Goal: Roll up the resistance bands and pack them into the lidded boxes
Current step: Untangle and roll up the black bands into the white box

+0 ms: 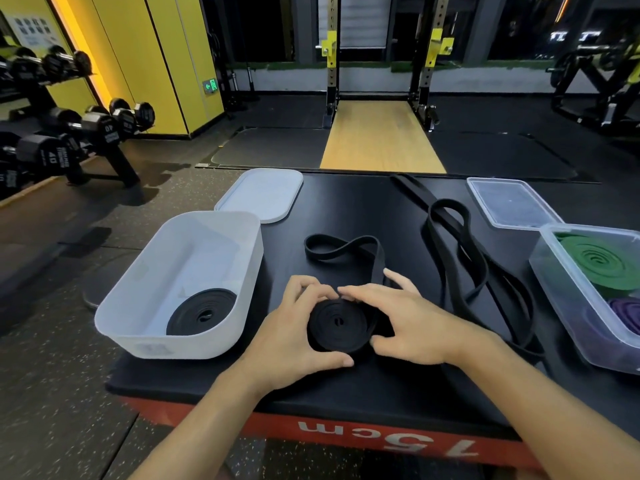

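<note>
You are cupping the black coil (337,322) between both hands near the front of the padded platform (346,202). Your left hand (291,330) is curling round its left rim, with the thumb along the near edge. Your right hand (412,327) is closing over the far and right side. Both are gripping the roll, and neither is lying flat.

The rubber is likely pushing back, so if either hand is easing off while you are shifting fingers, the outer turns could spring loose.

The loose tail (341,249) is lying beyond the coil in a looped, figure-eight shape. A twist there could be feeding into the roll and making it lumpy or cone-shaped.

The second black band (460,244) is sprawling just right of your right wrist, and it could be getting dragged in or snagging the tail.

The white box (166,348) is sitting just to your left and is already holding a rolled band (201,311). During the lift across, a loose pinch could let the centre telescope out.
</note>
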### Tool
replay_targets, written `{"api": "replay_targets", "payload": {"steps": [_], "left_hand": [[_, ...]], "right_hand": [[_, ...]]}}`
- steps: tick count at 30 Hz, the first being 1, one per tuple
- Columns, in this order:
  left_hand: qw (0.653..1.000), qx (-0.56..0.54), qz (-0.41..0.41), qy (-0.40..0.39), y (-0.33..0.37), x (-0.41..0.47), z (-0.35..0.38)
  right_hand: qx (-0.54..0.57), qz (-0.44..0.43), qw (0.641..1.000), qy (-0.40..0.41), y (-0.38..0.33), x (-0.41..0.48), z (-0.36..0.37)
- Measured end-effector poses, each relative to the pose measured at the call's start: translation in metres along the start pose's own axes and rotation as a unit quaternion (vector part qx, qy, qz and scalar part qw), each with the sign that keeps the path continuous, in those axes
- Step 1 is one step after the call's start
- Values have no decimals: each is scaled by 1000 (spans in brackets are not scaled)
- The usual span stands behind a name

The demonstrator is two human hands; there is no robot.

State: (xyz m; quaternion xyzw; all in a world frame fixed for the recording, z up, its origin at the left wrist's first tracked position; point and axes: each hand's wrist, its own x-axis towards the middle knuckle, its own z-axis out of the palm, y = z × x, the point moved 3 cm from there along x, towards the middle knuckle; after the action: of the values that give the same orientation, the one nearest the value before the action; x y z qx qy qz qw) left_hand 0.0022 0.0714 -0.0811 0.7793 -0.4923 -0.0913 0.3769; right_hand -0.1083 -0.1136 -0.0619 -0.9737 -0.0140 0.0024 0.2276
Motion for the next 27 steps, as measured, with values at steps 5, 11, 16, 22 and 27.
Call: {"api": "replay_targets", "payload": {"steps": [5,11,16,22,27], "left_hand": [[999,22,11,33,0,-2,2],[999,3,32,9,-2,-1,2],[999,-23,25,33,-7,3,2],[999,-32,31,17,-9,4,3],[999,-8,44,11,-8,4,5]], "right_hand": [[-60,1,996,66,3,-7,7],[-125,78,969,198,-13,-20,23],[-84,105,961,242,-16,-24,39],[-56,20,991,119,11,-28,12],[-97,52,984,137,26,-27,4]]}}
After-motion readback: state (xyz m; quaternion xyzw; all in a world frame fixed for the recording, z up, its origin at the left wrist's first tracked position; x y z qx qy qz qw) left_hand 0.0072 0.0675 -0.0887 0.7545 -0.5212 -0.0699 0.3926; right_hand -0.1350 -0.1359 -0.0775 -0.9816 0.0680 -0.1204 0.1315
